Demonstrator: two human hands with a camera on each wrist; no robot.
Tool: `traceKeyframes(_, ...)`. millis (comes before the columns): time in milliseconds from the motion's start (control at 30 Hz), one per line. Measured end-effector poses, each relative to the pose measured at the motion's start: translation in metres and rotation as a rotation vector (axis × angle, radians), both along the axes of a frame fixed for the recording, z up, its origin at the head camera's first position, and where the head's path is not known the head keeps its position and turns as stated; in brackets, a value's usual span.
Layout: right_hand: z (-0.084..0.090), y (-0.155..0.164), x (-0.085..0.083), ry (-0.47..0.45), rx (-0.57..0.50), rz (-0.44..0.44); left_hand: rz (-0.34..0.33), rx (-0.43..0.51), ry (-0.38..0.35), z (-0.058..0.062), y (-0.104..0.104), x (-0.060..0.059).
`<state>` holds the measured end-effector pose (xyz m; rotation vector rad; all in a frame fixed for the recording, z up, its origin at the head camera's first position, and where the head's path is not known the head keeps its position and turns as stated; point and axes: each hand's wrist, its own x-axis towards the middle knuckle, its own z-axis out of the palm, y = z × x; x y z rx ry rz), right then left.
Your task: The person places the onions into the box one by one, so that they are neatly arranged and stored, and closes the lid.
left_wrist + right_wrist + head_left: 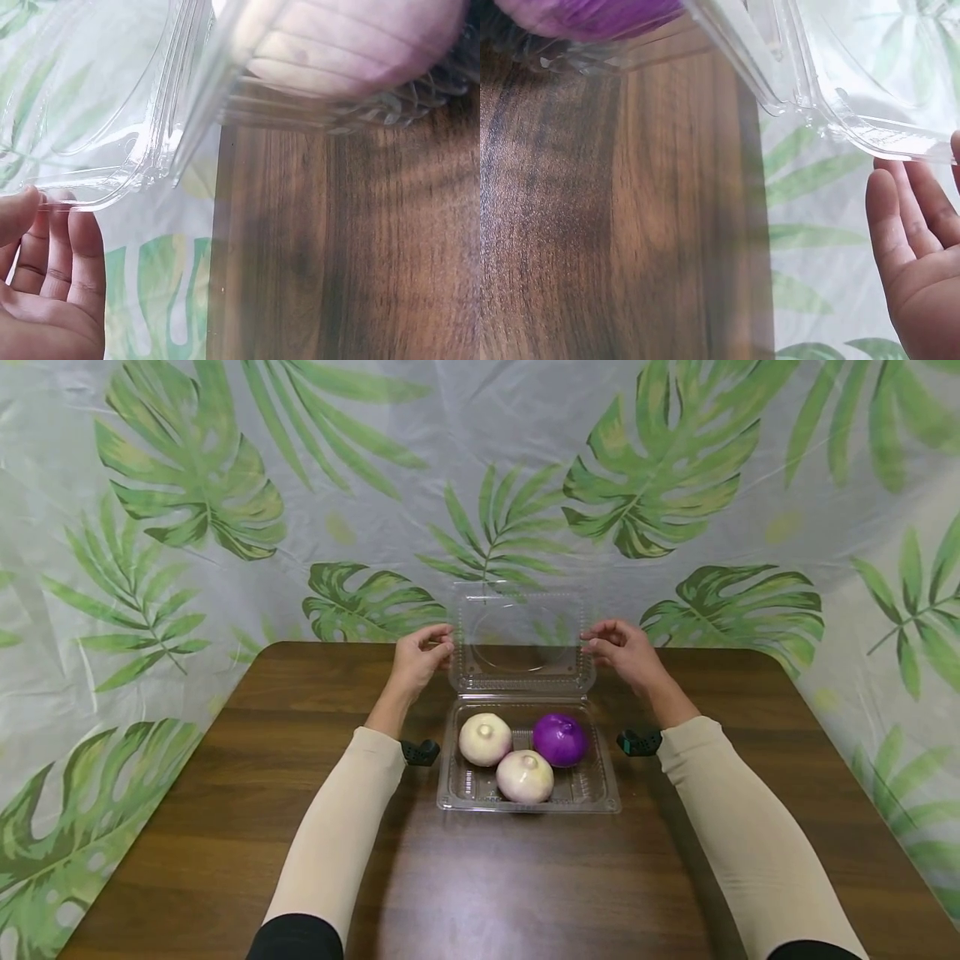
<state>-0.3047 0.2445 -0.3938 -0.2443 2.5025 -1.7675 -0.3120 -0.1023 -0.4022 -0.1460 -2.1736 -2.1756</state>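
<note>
A clear plastic clamshell box (452,797) lies on the table with its lid (522,647) raised upright at the back. Inside its base sit two whitish onions (485,740) (525,777) and one purple onion (559,741). My left hand (422,658) pinches the lid's left edge between thumb and fingers; the left wrist view shows the thumb (19,214) on that rim. On the opposite side, my right hand (621,650) pinches the lid's right edge. In the right wrist view the fingers (885,202) lie behind the rim, with the thumb mostly out of frame.
The brown wooden table (247,827) spreads out around the box, its far edge just behind the lid. A leaf-patterned sheet (495,435) hangs behind it. Dark wrist devices (420,752) sit at both cuffs, on either side of the box.
</note>
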Motion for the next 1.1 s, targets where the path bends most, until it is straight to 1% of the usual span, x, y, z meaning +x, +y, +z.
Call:
traceKeyframes(233, 0.001, 0.001, 0.0, 0.014, -0.004, -0.015, -0.031, -0.031, 0.0, 0.004, -0.003, 0.0)
traceKeyframes(433, 0.004, 0.002, 0.002, 0.047, 0.007, -0.034, -0.043, -0.014, -0.001, 0.008, -0.003, 0.002)
traceKeyframes(600, 0.007, 0.006, 0.006, 0.063, 0.025, -0.031, -0.063, -0.058, 0.007, 0.01, -0.005, 0.003)
traceKeyframes(767, 0.011, 0.008, 0.01, 0.074, 0.096, -0.01, -0.093, -0.08, 0.013, 0.012, -0.01, 0.005)
traceKeyframes(900, 0.015, 0.008, 0.014, 0.078, 0.142, 0.0, -0.123, -0.101, 0.036, 0.014, -0.013, 0.007)
traceKeyframes(1000, 0.017, 0.009, 0.018, 0.09, 0.156, 0.003, -0.142, -0.135, 0.056, 0.017, -0.015, 0.01)
traceKeyframes(1100, 0.017, 0.012, 0.021, 0.107, 0.159, 0.005, -0.153, -0.188, 0.072, 0.02, -0.016, 0.013)
